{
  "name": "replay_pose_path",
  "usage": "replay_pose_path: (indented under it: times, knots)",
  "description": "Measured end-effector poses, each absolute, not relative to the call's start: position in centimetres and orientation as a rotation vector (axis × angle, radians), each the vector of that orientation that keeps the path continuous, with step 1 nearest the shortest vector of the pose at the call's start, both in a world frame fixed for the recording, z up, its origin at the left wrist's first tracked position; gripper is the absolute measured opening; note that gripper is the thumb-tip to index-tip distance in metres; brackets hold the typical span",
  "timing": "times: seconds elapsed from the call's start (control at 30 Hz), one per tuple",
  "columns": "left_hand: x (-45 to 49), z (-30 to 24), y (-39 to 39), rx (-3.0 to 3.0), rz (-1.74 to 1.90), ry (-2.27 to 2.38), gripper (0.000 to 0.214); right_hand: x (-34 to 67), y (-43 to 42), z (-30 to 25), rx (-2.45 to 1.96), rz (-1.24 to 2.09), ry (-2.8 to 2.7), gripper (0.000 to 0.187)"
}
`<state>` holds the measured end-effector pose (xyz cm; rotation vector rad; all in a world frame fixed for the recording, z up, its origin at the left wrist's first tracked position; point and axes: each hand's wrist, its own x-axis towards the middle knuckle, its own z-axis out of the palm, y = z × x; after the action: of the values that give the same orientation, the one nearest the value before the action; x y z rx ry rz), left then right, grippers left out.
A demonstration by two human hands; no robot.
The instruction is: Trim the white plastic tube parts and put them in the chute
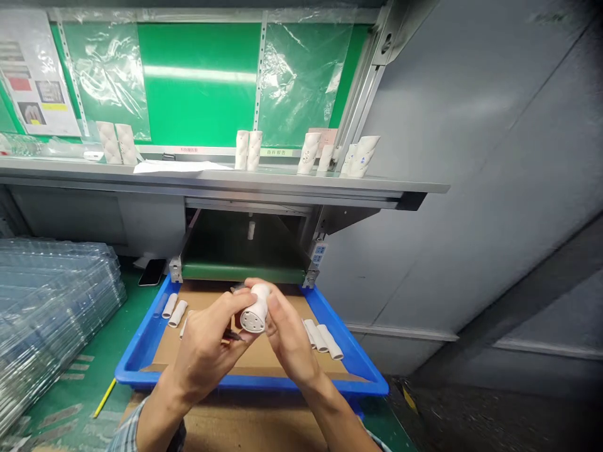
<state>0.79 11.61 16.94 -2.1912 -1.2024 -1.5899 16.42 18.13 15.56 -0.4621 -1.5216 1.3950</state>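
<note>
From my remote view, a tall stack of clear plastic trays (51, 314) crowds the left side of the bench. Just past it, a phone (151, 272) lies on the green mat (80, 351), and a yellow pencil (104, 397) lies closer in. Straight ahead sits a blue tray (141, 370) lined with brown cardboard (301, 314), with short white tubes (178, 312) lying on the cardboard in two groups, one on each side of my view of the hands. A green conveyor belt (242, 272) runs just behind the tray, under a grey shelf (235, 182) where white textured sleeves (247, 150) stand upright beside a sheet of paper (179, 167)

The white cylinder (254, 307), with holes in its end face, is up above the tray, tilted, and held between both hands. The left hand (210, 351) is closed narrowly around its near side, and the right hand (287, 333) wraps the other side, the two almost meeting over the top. A small dark pointed item (233, 334) shows by the left hand, but it is too hidden for me to name or to tell which hand has it
</note>
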Motion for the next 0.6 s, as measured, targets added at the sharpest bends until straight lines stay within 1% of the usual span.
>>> replay_pose_path:
  times: [0.07, 0.13, 0.27, 0.5, 0.6]
  knots:
    - [0.8, 17.3, 11.3, -2.138, -1.642, -1.182, 0.014, 16.5, 18.6, 15.4, -0.512, 1.202, -1.700, 0.044]
    - [0.7, 17.7, 10.9, -2.119, -1.649, -1.160, 0.013, 16.8, 19.3, 15.5, -0.540, 1.051, -1.782, 0.036]
    - [0.6, 18.1, 10.3, -2.119, -1.629, -1.094, 0.018, 18.0, 20.4, 16.1, -0.540, 0.921, -1.792, 0.027]
    - [1.2, 18.6, 9.1, -2.047, -1.551, -1.067, 0.015, 19.7, 20.5, 17.1, -0.584, 0.805, -1.786, 0.025]
    - [1.1, 18.4, 9.2, -2.072, -1.535, -1.067, 0.018, 19.8, 20.4, 17.3, -0.584, 0.789, -1.790, 0.026]
